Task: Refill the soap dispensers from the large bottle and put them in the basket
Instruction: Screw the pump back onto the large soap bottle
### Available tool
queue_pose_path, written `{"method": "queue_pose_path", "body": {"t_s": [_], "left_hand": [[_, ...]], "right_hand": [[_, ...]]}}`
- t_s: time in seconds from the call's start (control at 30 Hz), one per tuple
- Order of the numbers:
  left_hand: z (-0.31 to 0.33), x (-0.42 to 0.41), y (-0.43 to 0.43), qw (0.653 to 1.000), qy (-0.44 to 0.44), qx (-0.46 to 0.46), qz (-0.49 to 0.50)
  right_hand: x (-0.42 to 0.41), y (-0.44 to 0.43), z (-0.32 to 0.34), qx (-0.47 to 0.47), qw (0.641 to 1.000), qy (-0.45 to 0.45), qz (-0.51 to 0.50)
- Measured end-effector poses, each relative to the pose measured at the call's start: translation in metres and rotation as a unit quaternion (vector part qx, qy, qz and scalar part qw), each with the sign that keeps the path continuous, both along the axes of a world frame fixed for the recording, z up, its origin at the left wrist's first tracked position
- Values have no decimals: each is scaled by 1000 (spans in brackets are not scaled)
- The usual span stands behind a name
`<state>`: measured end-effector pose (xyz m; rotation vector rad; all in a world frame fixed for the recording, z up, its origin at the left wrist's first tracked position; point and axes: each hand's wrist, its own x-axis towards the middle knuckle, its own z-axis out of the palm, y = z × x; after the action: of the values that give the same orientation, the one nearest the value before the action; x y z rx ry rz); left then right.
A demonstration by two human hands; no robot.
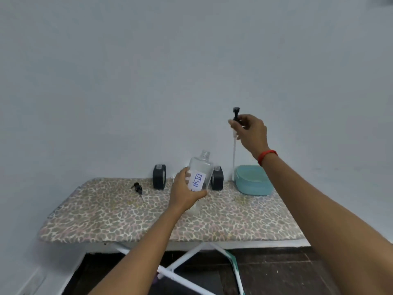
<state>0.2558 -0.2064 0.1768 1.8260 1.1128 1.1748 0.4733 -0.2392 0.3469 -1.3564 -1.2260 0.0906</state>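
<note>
**A:** What did the left hand have?

**B:** The left hand (pixel 187 192) gripped the clear bottle (pixel 202 167) low on its body, with fingers and thumb curled round it, and held it above the board. The threaded neck was uncapped and pointed up, leaning slightly right. The white label (pixel 196 181) read "DISH" sideways.

**A:** And the right?

**B:** The right hand (pixel 251 130) pinched a black pump (pixel 236 112) near its collar. It was higher than the bottle, to its right and well apart from the neck. The pump's white tube (pixel 234 152) hung straight down from the fingers, and its lower end reached about the level of the basket's back rim. A red thread bracelet (pixel 266 156) sat on that wrist.

**A:** Where was the basket?

**B:** The teal basket (pixel 253 189) stood at the back right of the board, near the wall and below the right forearm. I couldn't make out what was inside it.

**A:** The other dispensers?

**B:** Both stood upright along the back edge. The left black dispenser (pixel 159 176) was left of the held bottle. The right black dispenser (pixel 217 177) was just behind the bottle, partly hidden by it. A clear neck showed at the top of each.

A second pump (pixel 137 187) lay on its side to the left of them. Something pale sat under the left hand, but I couldn't tell what it was.

**A:** And the surface?

**B:** It was an ironing board (pixel 148 216) with a leopard-print cover on white crossed legs (pixel 185 260). A plain pale wall (pixel 148 71) was behind it.
</note>
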Motion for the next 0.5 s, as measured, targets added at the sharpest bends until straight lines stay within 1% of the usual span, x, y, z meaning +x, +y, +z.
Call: {"method": "queue_pose_path", "body": {"t_s": [0.13,0.2,0.3,0.5], "left_hand": [[14,-21,-22,1000,-1,10,6],[13,-30,-31,1000,2,9,10],[5,-37,-44,1000,4,0,6],[1,-49,-59,1000,-1,6,7]], "right_hand": [[-28,-29,54,101,991,74,40],[-40,-39,69,127,985,101,57],[-56,-48,73,134,982,112,75],[-75,-49,56,117,980,130,95]]}}
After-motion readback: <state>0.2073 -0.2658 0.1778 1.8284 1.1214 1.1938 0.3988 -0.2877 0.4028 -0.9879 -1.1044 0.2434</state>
